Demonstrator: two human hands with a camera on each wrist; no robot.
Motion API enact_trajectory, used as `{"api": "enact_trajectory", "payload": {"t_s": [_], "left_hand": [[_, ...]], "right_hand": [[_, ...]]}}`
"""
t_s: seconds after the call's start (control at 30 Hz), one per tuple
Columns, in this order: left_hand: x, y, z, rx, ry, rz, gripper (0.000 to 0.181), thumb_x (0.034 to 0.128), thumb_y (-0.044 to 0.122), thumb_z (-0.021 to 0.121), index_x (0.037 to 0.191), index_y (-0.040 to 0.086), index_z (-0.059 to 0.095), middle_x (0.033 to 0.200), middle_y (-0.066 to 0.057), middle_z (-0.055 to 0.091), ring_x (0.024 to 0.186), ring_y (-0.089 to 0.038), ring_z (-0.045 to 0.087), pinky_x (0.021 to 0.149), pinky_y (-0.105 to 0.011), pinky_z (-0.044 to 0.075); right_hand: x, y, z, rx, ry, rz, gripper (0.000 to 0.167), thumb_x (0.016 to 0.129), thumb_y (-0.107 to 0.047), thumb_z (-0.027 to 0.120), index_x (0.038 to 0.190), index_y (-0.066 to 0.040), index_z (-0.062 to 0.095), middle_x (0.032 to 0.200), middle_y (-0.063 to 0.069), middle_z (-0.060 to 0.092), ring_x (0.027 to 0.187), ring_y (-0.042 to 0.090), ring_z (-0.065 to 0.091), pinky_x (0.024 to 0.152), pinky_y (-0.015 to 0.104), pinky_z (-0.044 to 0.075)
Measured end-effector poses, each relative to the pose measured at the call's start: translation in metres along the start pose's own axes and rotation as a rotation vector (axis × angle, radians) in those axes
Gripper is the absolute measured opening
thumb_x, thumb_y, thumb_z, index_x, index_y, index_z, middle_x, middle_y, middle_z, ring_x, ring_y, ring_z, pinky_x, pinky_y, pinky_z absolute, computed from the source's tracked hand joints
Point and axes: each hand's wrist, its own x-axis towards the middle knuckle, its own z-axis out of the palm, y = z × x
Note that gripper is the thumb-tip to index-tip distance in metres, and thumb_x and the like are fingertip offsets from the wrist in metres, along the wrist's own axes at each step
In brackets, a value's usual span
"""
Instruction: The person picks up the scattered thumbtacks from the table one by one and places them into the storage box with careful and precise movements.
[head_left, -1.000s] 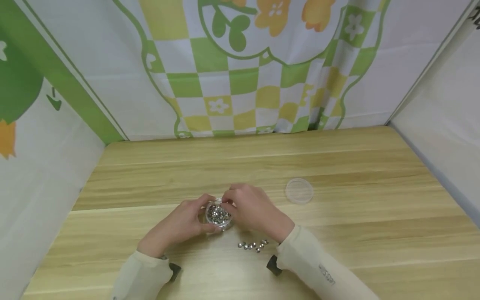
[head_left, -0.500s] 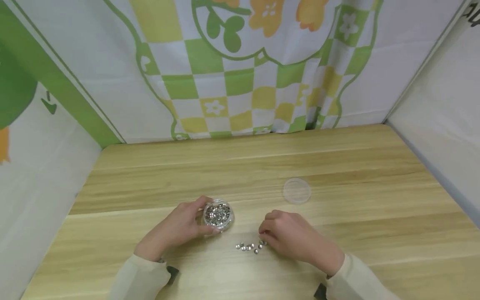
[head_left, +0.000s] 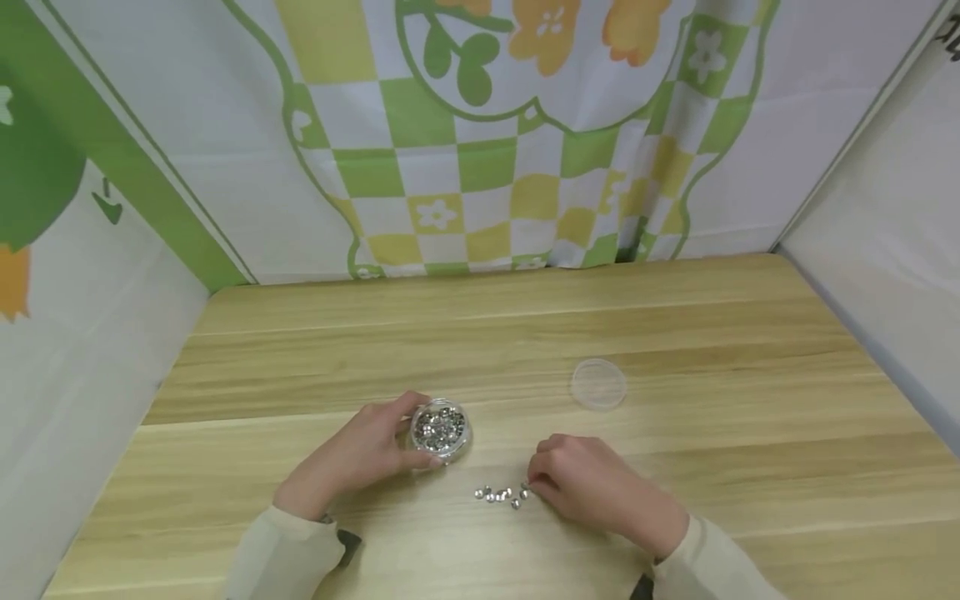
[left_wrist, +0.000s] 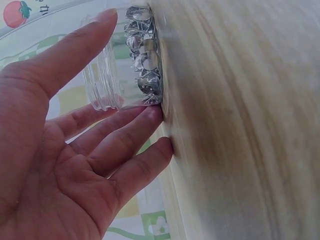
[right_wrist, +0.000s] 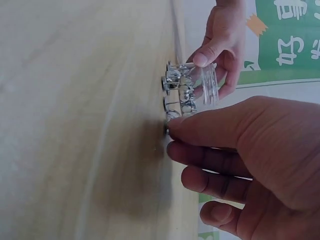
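Observation:
A round clear jar [head_left: 467, 435] of silver studs stands on the wooden table, its mouth uncovered. My left hand [head_left: 360, 454] grips it from the left, thumb on the near side; the left wrist view shows the thumb along the jar's wall [left_wrist: 102, 82] and fingertips at its base. To the jar's lower right lies a short, uneven row of loose studs [head_left: 501, 496]. At this row's right end, my right hand [head_left: 588, 487] rests low over the table. In the right wrist view, its thumb and index finger pinch a stud [right_wrist: 173, 115], partly hidden by the thumb.
A clear round lid [head_left: 598, 384] lies flat behind the right hand, to the right of the jar. Behind the table [head_left: 750, 333] hangs a green, yellow and white checked curtain [head_left: 487, 167], with white cloth at both sides.
My right hand has left the jar, moving right and toward the near edge to the end of the stud row. The left hand keeps its grip on the jar in the same place.

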Motion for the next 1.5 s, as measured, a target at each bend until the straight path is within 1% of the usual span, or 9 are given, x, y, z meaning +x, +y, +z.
{"api": "enact_trajectory", "payload": {"t_s": [0.17,0.37,0.6,0.73,0.9,1.0,1.13,1.33,1.5], "left_hand": [[0.001,0.002,-0.001,0.003,-0.008,-0.001,0.078,0.0705,0.044,0.082,0.133,0.011,0.051,0.129,-0.019,0.063,0.12,-0.039,0.06,0.104,-0.057,0.046],[-0.001,0.0,-0.001,0.001,0.003,-0.011,0.075,0.0702,0.043,0.083,0.132,0.013,0.053,0.128,-0.017,0.064,0.12,-0.038,0.06,0.103,-0.056,0.047],[0.001,-0.003,0.001,-0.003,-0.006,0.039,0.065,0.0721,0.044,0.082,0.126,0.02,0.055,0.122,-0.007,0.069,0.118,-0.031,0.063,0.101,-0.052,0.05],[0.001,-0.003,0.001,-0.002,-0.017,0.043,0.062,0.0728,0.044,0.081,0.124,0.023,0.055,0.123,-0.006,0.068,0.119,-0.032,0.062,0.101,-0.053,0.05],[0.0,-0.002,0.0,0.004,-0.002,0.037,0.062,0.0717,0.042,0.083,0.125,0.022,0.056,0.123,-0.007,0.068,0.119,-0.032,0.062,0.101,-0.053,0.05],[0.0,0.0,-0.001,0.008,0.006,0.034,0.062,0.0716,0.042,0.083,0.124,0.021,0.056,0.121,-0.008,0.069,0.117,-0.031,0.063,0.1,-0.052,0.051],[0.001,0.002,0.0,0.011,0.007,0.013,0.067,0.0703,0.042,0.084,0.126,0.017,0.056,0.121,-0.011,0.069,0.115,-0.031,0.064,0.099,-0.051,0.052],[0.001,0.003,0.001,0.008,0.003,-0.018,0.073,0.0693,0.044,0.084,0.129,0.013,0.055,0.125,-0.015,0.066,0.118,-0.036,0.061,0.102,-0.053,0.049],[0.001,0.002,-0.001,0.019,0.01,-0.017,0.073,0.0698,0.044,0.083,0.129,0.014,0.055,0.125,-0.017,0.066,0.118,-0.037,0.062,0.102,-0.053,0.049]], "right_hand": [[0.008,0.001,-0.009,-0.055,0.039,-0.005,0.009,0.084,-0.017,0.071,0.075,-0.02,0.071,0.069,-0.011,0.061,0.063,0.0,0.05,0.055,0.016,0.046],[0.05,-0.012,-0.023,-0.036,0.115,-0.039,0.007,0.088,-0.019,0.069,0.085,-0.02,0.075,0.078,-0.009,0.067,0.066,0.002,0.054,0.055,0.014,0.046],[0.094,-0.029,-0.011,-0.063,0.164,-0.104,0.012,0.092,-0.021,0.063,0.089,-0.02,0.075,0.082,-0.008,0.067,0.07,0.003,0.056,0.06,0.015,0.049],[0.104,-0.032,-0.005,-0.069,0.179,-0.109,0.012,0.092,-0.022,0.063,0.091,-0.02,0.075,0.083,-0.008,0.068,0.07,0.003,0.057,0.06,0.015,0.049],[0.109,-0.031,-0.002,-0.075,0.195,-0.09,0.013,0.092,-0.026,0.065,0.095,-0.019,0.076,0.088,-0.007,0.071,0.078,0.006,0.064,0.065,0.022,0.055],[0.108,-0.028,-0.001,-0.071,0.192,-0.074,0.014,0.092,-0.027,0.065,0.095,-0.018,0.076,0.088,-0.007,0.071,0.079,0.007,0.064,0.067,0.022,0.055],[0.093,-0.021,-0.003,-0.056,0.181,-0.035,0.013,0.091,-0.026,0.066,0.095,-0.018,0.076,0.087,-0.006,0.07,0.077,0.006,0.062,0.066,0.021,0.054],[0.054,-0.005,-0.007,-0.036,0.159,0.042,0.009,0.089,-0.022,0.069,0.091,-0.018,0.076,0.088,-0.006,0.071,0.08,0.008,0.065,0.067,0.021,0.055],[0.022,0.005,-0.007,-0.002,0.133,0.055,0.005,0.086,-0.018,0.072,0.087,-0.017,0.076,0.084,-0.008,0.07,0.076,0.004,0.062,0.065,0.018,0.053]]}}
